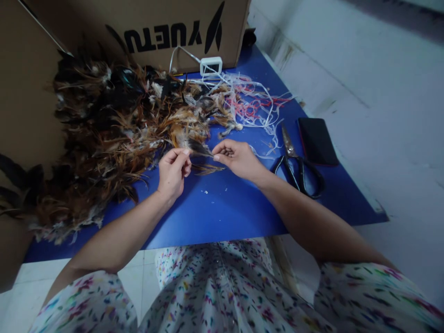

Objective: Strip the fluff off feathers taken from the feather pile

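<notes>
A dark feather [198,148] is stretched between my two hands above the blue table. My right hand [236,157] pinches its tip on the right. On the other side, my left hand [175,170] has thumb and forefinger closed at the feather's left part; the exact grip point is partly hidden by the fingers. Just below lie several thin brownish feathers [208,169] on the table. Behind and to the left spreads a large pile of brown and black feathers [121,120], reaching close to my left hand.
Black-handled scissors [291,162] and a dark phone-like slab [317,141] lie at the right. White and red plastic strips [253,101] are tangled at the back, near a small white display device [211,66]. A cardboard box [166,23] stands behind the blue table [215,212].
</notes>
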Motion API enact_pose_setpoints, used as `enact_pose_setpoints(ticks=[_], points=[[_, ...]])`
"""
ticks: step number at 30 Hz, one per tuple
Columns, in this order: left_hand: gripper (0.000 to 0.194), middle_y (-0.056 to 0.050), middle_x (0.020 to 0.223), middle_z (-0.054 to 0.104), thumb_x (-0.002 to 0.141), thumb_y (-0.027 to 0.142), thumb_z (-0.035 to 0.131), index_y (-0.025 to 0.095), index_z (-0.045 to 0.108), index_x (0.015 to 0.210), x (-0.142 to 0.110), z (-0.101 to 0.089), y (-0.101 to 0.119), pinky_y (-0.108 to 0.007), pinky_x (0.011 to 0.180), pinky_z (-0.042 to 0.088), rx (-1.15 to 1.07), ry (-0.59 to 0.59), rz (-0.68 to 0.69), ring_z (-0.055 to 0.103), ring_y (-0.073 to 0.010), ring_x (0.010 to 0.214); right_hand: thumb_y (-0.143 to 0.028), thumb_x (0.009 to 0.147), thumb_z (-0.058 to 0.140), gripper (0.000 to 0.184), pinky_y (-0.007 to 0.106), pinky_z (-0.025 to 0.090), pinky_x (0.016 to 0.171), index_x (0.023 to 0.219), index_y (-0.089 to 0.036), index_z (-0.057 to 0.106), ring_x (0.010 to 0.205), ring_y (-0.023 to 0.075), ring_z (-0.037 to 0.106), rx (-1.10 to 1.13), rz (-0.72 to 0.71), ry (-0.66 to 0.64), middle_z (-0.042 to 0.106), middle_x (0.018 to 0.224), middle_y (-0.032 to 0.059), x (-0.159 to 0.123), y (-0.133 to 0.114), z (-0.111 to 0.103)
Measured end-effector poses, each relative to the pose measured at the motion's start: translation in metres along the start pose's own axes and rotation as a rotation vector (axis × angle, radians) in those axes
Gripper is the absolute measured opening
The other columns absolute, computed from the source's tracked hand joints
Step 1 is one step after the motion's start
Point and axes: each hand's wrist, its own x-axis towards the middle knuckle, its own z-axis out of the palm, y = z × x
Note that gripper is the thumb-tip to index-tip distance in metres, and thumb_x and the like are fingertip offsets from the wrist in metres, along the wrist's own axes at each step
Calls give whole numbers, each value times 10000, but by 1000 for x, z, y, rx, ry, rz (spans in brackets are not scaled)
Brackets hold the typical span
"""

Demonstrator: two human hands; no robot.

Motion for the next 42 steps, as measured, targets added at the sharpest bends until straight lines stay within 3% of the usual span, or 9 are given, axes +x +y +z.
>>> enact_pose_setpoints(ticks=[6,12,19,24,29,33,38,42], points=[[252,65,515,533,634,329,803,179,609,691,0,0,0,-166,365,273,14,4,-3,428,-42,393,-203,706,733,171,319,528,728,864,-176,672,741,147,611,160,56,32,677,778,21,3,2,-2],[238,62,518,534,637,321,803,177,620,689,-1,-1,0,-165,364,271,4,1,-4,428,-42,395,-187,680,726,184,310,528,681,853,-176,663,696,134,601,167,79,136,657,765,16,6,3,-10],[231,61,523,533,641,311,799,178,616,687,-1,-1,0,-165,366,271,6,3,-5,429,-41,400,-182,706,661,166,302,474,626,871,-193,680,609,130,596,-53,78,249,649,702,-8,11,20,-20],[241,61,529,535,646,311,804,178,607,687,-1,-1,0,-165,372,278,0,0,2,431,-41,404,-122,723,607,184,321,489,675,873,-215,658,606,145,607,-266,101,287,639,674,-16,8,13,-28],[249,60,528,531,651,316,809,180,603,688,-1,0,1,-168,377,281,5,14,8,425,-40,405,-105,763,600,200,388,506,823,921,-207,669,835,221,642,-532,-73,320,688,904,58,4,7,-28],[252,57,528,529,660,317,814,177,606,686,-1,0,1,-169,378,279,0,15,18,427,-40,403,-166,835,635,77,427,462,927,873,-209,686,962,255,610,-552,-235,152,686,954,79,-1,1,-18],[249,59,524,526,657,319,813,182,607,685,-1,1,2,-168,377,280,7,34,21,425,-40,404,-215,857,703,17,404,429,892,845,-205,694,914,239,574,-558,-281,-161,667,912,66,-6,-5,-9],[255,60,527,527,658,328,811,184,602,686,-1,1,2,-170,374,275,14,32,21,421,-40,402,-173,862,702,29,396,397,891,837,-188,697,929,243,556,-639,-297,-267,658,914,77,-7,-3,-7]])
